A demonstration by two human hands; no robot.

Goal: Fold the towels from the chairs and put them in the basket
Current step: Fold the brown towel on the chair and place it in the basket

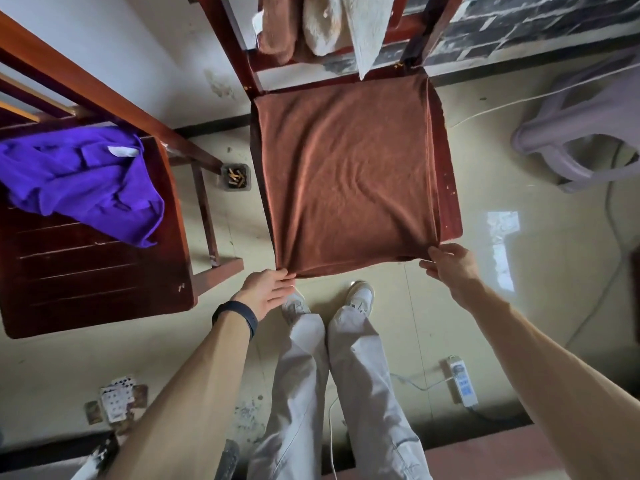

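Landmark: middle chair [450, 188], wooden, straight ahead of the person. A second wooden chair [86, 271] stands to its left, so two chairs in all. A brown towel [346, 174] lies spread flat over the middle chair's seat, covering nearly all of it and not yet folded. A purple cloth [79, 181], likely a towel, is crumpled on the seat of the chair to the left. A lavender plastic item [571, 133] sits on the floor to the right of the middle chair; cannot tell whether it is the basket, and nothing shows inside it. Three more towels hang over the middle chair's backrest: a tan one [277, 32], a cream fluffy one [323, 26] and a white one [367, 36]. Towel count: five, none folded. The left hand [266, 292] is at the seat's near left corner, fingers pinching the brown towel's corner. The right hand [450, 263] is at the near right corner, fingers closed on that corner. Judgement: early stage, first fold of this towel about to begin and four more towels waiting. One power strip [462, 381] lies on the floor near the chair, and one ashtray [235, 177] sits just left of it.
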